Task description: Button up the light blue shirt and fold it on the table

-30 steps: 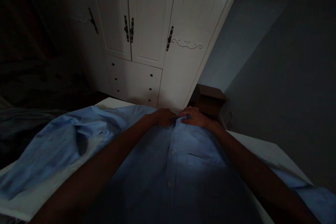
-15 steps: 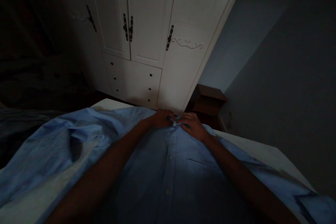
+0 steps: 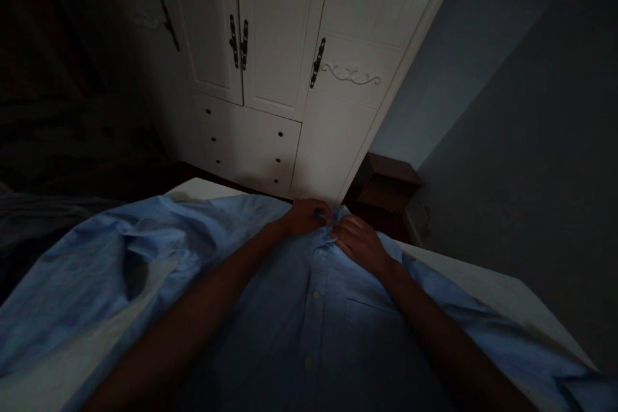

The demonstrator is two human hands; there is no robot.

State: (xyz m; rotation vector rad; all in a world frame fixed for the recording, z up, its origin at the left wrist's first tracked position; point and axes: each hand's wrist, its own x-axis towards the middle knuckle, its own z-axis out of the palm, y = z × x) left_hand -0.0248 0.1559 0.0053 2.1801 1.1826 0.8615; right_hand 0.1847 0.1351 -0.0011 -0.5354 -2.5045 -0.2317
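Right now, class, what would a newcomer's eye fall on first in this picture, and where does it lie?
A pale blue shirt, spread front-up over a white surface, fills the lower half. The left hand and right hand meet at its collar, near the centre. Behind them a white wardrobe stands at top middle in the dim room.
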